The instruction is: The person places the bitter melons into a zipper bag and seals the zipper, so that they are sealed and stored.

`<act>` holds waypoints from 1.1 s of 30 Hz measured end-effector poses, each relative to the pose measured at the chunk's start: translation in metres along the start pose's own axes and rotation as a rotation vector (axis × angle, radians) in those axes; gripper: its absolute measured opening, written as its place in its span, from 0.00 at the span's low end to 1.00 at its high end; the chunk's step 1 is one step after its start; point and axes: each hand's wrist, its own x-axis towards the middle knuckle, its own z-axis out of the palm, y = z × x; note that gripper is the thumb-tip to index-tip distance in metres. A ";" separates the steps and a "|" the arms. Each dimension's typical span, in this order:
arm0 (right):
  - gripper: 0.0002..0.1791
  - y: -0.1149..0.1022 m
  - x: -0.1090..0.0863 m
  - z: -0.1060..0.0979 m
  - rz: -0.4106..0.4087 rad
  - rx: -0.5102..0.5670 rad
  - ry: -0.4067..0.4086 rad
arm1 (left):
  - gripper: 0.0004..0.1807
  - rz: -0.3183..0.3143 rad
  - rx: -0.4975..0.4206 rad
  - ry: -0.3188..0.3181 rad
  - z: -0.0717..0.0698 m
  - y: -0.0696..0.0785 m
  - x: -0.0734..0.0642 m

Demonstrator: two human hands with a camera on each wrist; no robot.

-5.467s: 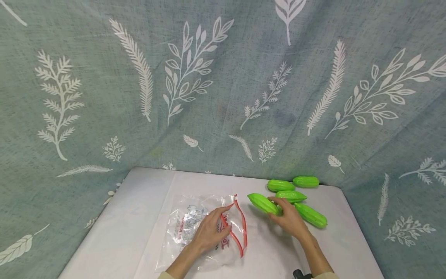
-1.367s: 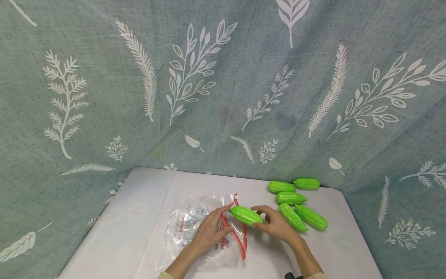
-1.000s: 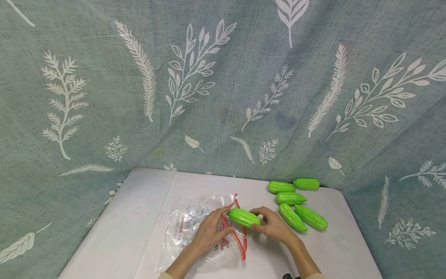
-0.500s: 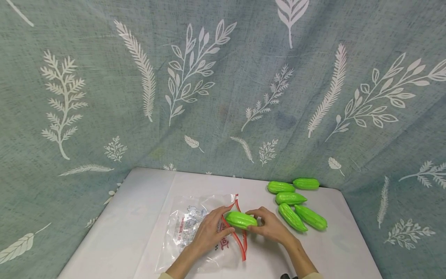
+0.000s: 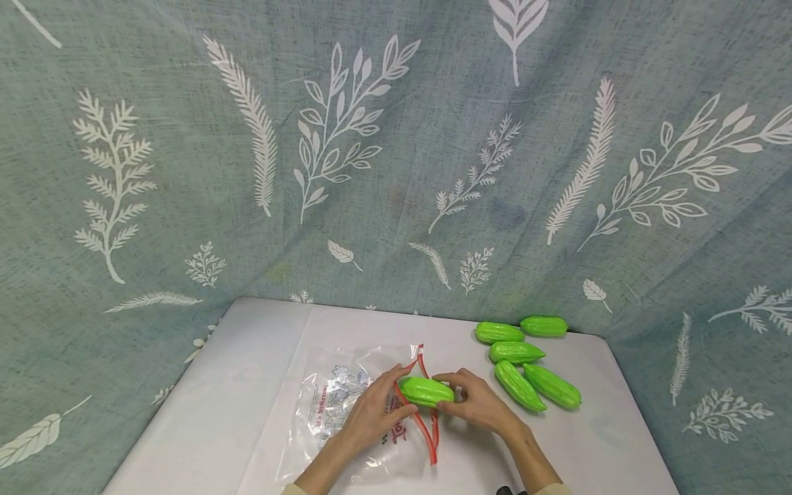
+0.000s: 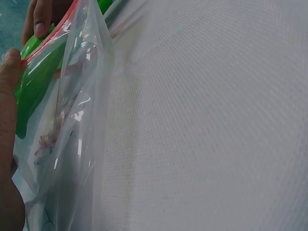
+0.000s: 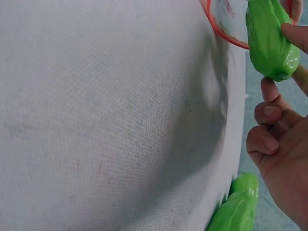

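My right hand (image 5: 475, 400) grips the rear end of a ridged green gourd (image 5: 427, 391) between thumb and fingers. The gourd's front end is inside the mouth of a clear zip bag (image 5: 318, 392) with red edging. In the left wrist view, the gourd (image 6: 36, 91) shows through the plastic. My left hand (image 5: 371, 409) lies over the bag and holds the near side of its red-edged mouth. In the right wrist view, the gourd's blunt end (image 7: 274, 57) sticks out of the bag, with the right hand (image 7: 288, 159) below it.
Several more green gourds (image 5: 520, 386) lie on the right of the white table (image 5: 247, 399). A dark object (image 5: 505, 491) shows by the right wrist. Behind the table hangs a green leaf-patterned cloth (image 5: 383, 179).
Over the last second or so, my right hand has moved the gourd left, farther into the bag's mouth. My left hand has stayed on the bag's edge.
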 end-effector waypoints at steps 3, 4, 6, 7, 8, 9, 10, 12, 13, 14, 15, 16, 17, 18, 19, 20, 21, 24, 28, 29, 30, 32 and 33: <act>0.30 0.000 0.000 0.001 -0.015 -0.003 0.002 | 0.42 0.015 0.005 0.006 0.000 0.000 0.000; 0.30 0.000 0.000 0.001 -0.020 -0.005 0.001 | 0.42 0.018 0.004 0.006 0.000 0.000 0.000; 0.30 0.000 0.000 0.001 -0.026 -0.008 -0.002 | 0.42 0.017 -0.002 0.000 -0.001 0.001 0.000; 0.30 0.000 0.000 0.002 -0.027 -0.008 -0.005 | 0.43 0.014 -0.005 -0.004 -0.001 0.001 0.001; 0.29 0.000 0.000 0.002 -0.028 -0.007 -0.007 | 0.43 0.012 -0.010 -0.008 -0.001 0.001 0.000; 0.29 0.000 0.000 0.002 -0.027 -0.008 -0.010 | 0.43 0.011 -0.013 -0.011 -0.001 0.001 0.000; 0.29 0.000 0.000 0.002 -0.025 -0.008 -0.012 | 0.43 0.008 -0.014 -0.015 -0.001 0.001 0.000; 0.30 -0.001 0.000 0.002 -0.020 -0.009 -0.016 | 0.43 0.014 -0.011 -0.015 0.000 0.001 0.000; 0.29 -0.002 0.000 0.002 -0.019 -0.009 -0.018 | 0.43 0.013 -0.008 -0.018 0.000 0.001 0.000; 0.29 -0.002 0.000 0.002 -0.017 -0.011 -0.018 | 0.43 0.012 -0.007 -0.021 0.000 0.001 0.000; 0.29 -0.002 0.000 0.002 -0.016 -0.011 -0.019 | 0.43 0.012 -0.004 -0.023 0.000 0.001 0.000; 0.29 -0.003 0.001 0.002 -0.015 -0.014 -0.018 | 0.43 0.010 -0.003 -0.026 0.000 0.001 0.000; 0.28 -0.004 0.001 0.002 -0.015 -0.015 -0.017 | 0.43 0.006 -0.002 -0.028 0.000 0.001 0.000; 0.27 -0.004 0.001 0.002 -0.014 -0.016 -0.015 | 0.43 0.001 -0.003 -0.032 0.000 0.001 -0.001; 0.27 -0.005 0.001 0.002 -0.019 -0.014 -0.014 | 0.43 -0.006 -0.005 -0.037 0.000 0.002 -0.001; 0.27 -0.005 0.001 0.002 -0.019 -0.015 -0.012 | 0.43 -0.008 -0.009 -0.038 0.000 0.002 -0.001; 0.26 -0.005 0.001 0.002 -0.024 -0.010 -0.010 | 0.43 -0.010 -0.009 -0.040 0.000 0.002 0.000; 0.25 -0.005 0.001 0.002 -0.018 0.004 -0.006 | 0.43 -0.019 -0.017 -0.047 -0.001 0.002 0.000; 0.22 -0.005 0.002 0.003 -0.005 0.027 0.000 | 0.43 -0.026 -0.021 -0.053 -0.001 0.002 0.000; 0.22 -0.005 0.002 0.003 -0.005 0.032 0.001 | 0.43 -0.028 -0.020 -0.055 -0.001 0.002 0.000; 0.23 -0.006 0.002 0.004 -0.004 0.032 0.001 | 0.43 -0.025 -0.017 -0.053 -0.001 0.002 -0.001; 0.25 -0.006 0.002 0.004 0.001 0.030 0.002 | 0.43 -0.025 -0.015 -0.052 -0.001 0.002 -0.001; 0.26 -0.006 0.002 0.004 0.001 0.029 0.002 | 0.43 -0.026 -0.016 -0.051 0.000 0.002 -0.001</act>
